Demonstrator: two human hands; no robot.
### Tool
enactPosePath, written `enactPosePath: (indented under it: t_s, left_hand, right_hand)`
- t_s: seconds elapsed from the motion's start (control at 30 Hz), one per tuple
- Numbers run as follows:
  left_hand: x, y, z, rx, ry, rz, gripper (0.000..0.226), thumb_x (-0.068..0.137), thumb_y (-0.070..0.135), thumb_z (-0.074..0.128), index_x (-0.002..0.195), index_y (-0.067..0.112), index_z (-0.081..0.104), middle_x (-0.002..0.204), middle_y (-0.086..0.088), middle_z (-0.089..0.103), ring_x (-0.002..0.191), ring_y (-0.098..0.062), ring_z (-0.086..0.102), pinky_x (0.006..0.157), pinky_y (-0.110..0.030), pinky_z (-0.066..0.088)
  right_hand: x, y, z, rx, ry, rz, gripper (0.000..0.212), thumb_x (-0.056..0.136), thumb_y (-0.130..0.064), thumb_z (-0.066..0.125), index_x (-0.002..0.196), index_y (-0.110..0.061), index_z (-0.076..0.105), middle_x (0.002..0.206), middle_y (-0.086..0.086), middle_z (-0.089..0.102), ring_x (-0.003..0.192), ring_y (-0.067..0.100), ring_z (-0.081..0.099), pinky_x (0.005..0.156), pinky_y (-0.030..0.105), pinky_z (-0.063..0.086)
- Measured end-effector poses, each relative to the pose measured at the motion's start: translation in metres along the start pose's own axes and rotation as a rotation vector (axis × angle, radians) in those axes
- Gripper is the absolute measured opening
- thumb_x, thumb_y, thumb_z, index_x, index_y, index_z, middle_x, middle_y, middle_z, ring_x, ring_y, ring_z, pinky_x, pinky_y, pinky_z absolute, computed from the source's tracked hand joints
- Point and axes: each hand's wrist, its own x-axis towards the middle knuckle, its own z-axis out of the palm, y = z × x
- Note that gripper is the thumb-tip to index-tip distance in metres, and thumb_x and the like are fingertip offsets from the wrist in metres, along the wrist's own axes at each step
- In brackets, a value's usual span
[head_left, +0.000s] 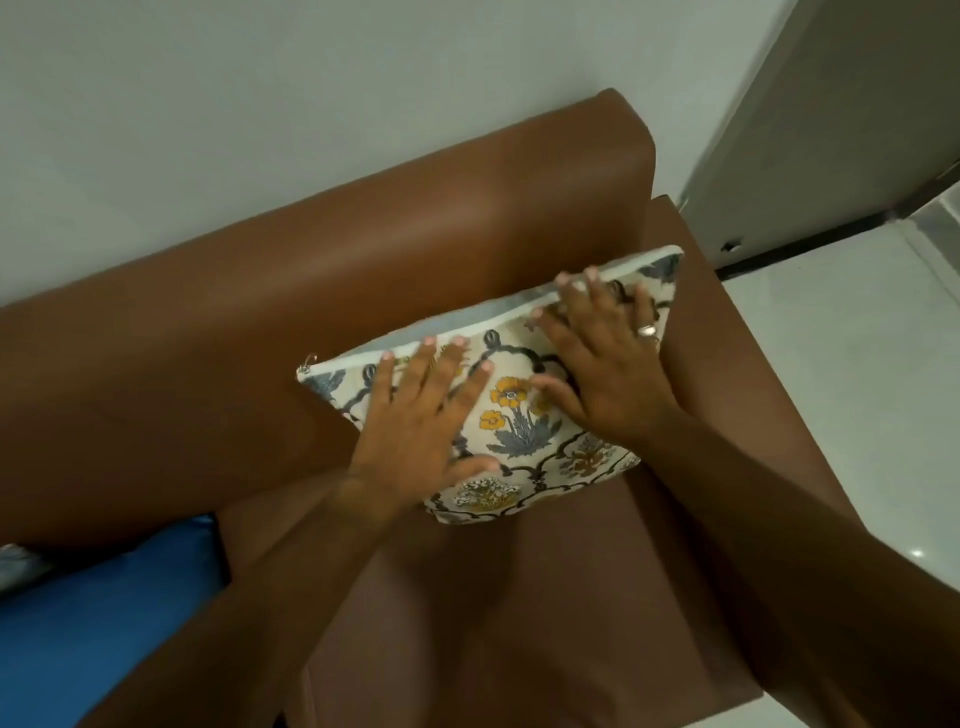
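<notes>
Pressing flat on the floral cushion (519, 426), the left hand (421, 415) and the right hand (608, 364) lie side by side on its front face. The fingers are straight and spread, so each grip is released and only pushes. The cushion stands tilted at the right end of the sofa. Its lower edge is on the seat (519, 597), its upper edge leans against the backrest (363, 249), and the armrest (691, 312) is just beside it. It looks light and soft, and the cloth seems to give under the palms, so it probably keeps no fixed shape. The woven cover looks not slippery. I think the best hold is at the two upper corners or the side edges, away from the zip pull (306, 364). A blue cushion (104, 623) lies on the seat toward the left.
</notes>
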Motion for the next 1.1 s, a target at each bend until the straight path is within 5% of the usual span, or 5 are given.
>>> enactPosePath:
  t_s: [0.23,0.5,0.73,0.9,1.1]
  left_hand:
    - [-0.034,-0.058,0.002,-0.006,-0.107,-0.153,0.116,0.074,0.093,0.027,0.159,0.014,0.017,0.165,-0.02,0.024,0.151,-0.041,0.021,0.118,-0.067,0.015]
    - [-0.201,-0.123,0.005,-0.192,-0.136,-0.371,0.108,0.079,0.087,0.028,0.158,0.013,0.028,0.164,-0.022,0.026,0.151,-0.041,0.025,0.117,-0.064,0.022]
    - [-0.387,-0.217,0.049,-0.352,-0.198,-0.737,0.116,0.071,0.091,0.025,0.158,0.014,0.028,0.165,-0.021,0.021,0.152,-0.041,0.019,0.119,-0.061,0.02]
    - [-0.515,-0.257,0.102,-0.391,-0.25,-0.889,0.102,0.081,0.078,0.053,0.158,0.017,0.026,0.167,-0.02,0.016,0.152,-0.042,0.014,0.117,-0.064,0.019]
    - [-0.581,-0.249,0.154,-0.927,-0.166,-1.168,0.101,0.084,0.073,0.051,0.16,0.032,0.0,0.165,-0.018,0.017,0.144,-0.042,0.034,0.113,-0.057,0.035]
  right_hand:
    - [-0.032,0.007,-0.002,0.145,-0.199,0.678,0.083,0.098,-0.072,0.009,0.16,-0.018,0.013,0.17,0.014,0.01,0.156,0.036,0.005,0.121,0.068,0.008]
    - [-0.034,-0.191,-0.043,0.343,-0.207,0.434,0.091,0.095,-0.07,0.018,0.159,-0.005,0.022,0.167,0.023,0.012,0.156,0.039,0.008,0.125,0.055,0.006]
    - [-0.041,-0.421,0.007,0.58,-0.473,0.436,0.079,0.097,-0.06,0.046,0.16,-0.018,0.023,0.168,0.007,0.022,0.157,0.023,0.015,0.122,0.044,0.023]
    - [-0.061,-0.551,0.056,0.834,-0.716,0.466,0.075,0.099,-0.055,0.051,0.158,-0.014,0.029,0.161,0.011,0.037,0.149,0.029,0.034,0.121,0.046,0.03]
    - [-0.075,-0.619,0.123,0.916,-0.757,0.622,0.056,0.1,-0.046,0.054,0.145,-0.012,0.047,0.143,0.01,0.059,0.134,0.028,0.054,0.115,0.045,0.04]
